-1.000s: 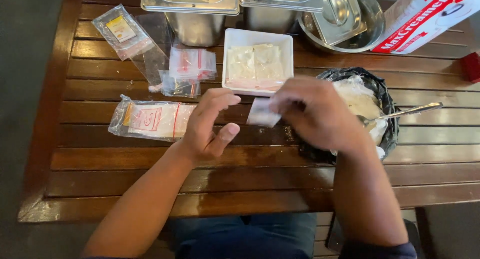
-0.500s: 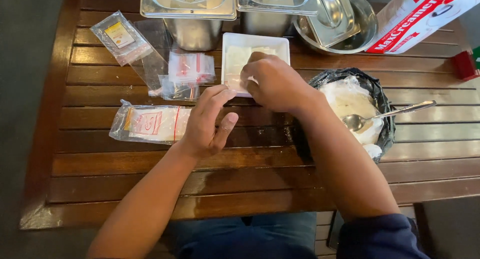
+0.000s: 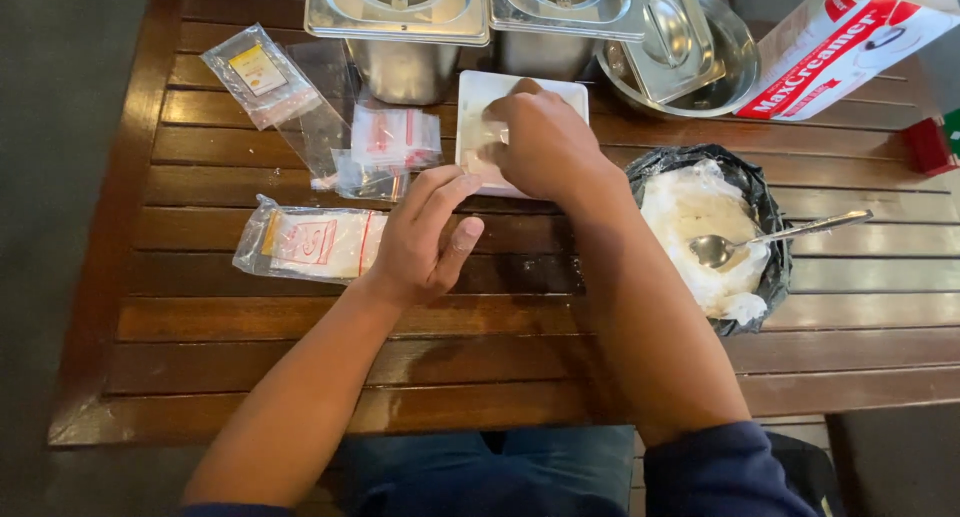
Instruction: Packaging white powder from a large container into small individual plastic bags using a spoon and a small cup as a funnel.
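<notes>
Both hands empty-looking; right hand (image 3: 545, 142) fingers curled inside white tray (image 3: 474, 89).

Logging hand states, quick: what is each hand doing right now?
Left hand: open, fingers loosely curled, holding nothing, above the brown slatted wooden table.
Right hand: reaching into the white square tray; whether it grips anything cannot be told.

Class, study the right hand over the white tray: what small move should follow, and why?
Probably lift the right hand clear of the white tray. It rests inside over the small filled bags there, while the left hand hovers empty beside the flat bags.
</notes>
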